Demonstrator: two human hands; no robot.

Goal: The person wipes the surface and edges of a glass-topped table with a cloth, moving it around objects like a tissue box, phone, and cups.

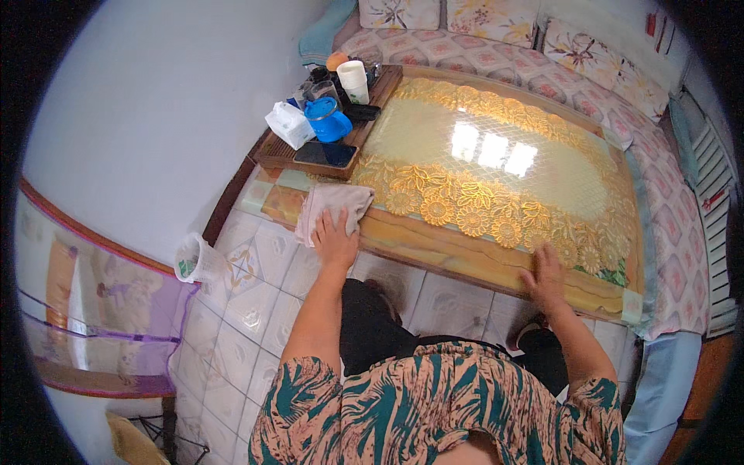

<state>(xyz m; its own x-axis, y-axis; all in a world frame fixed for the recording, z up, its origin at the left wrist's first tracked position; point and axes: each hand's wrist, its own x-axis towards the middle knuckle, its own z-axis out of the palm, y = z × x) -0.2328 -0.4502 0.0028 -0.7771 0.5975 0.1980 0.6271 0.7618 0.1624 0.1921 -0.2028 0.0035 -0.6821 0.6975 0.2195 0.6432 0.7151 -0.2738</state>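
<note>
My left hand (335, 239) lies on a folded pale beige cloth (355, 200) at the table's near left corner. Its fingers are stretched out over the cloth, pressing it flat rather than wrapping round it. Part of the cloth hangs past the front edge. Over at the right, my right hand (546, 277) rests on the near edge of the table (434, 253), fingers apart and holding nothing. A clear sheet over a gold flower-patterned lace cover (465, 203) spreads across the tabletop and mirrors bright windows.
On the table's left end, a brown wooden tray (279, 159) carries a phone (325, 154), a blue mug (327, 122), a tissue pack (289, 125) and stacked paper cups (353, 79). A white wastebasket (195, 258) stands on the floor. A patterned sofa (659, 201) wraps the far and right sides.
</note>
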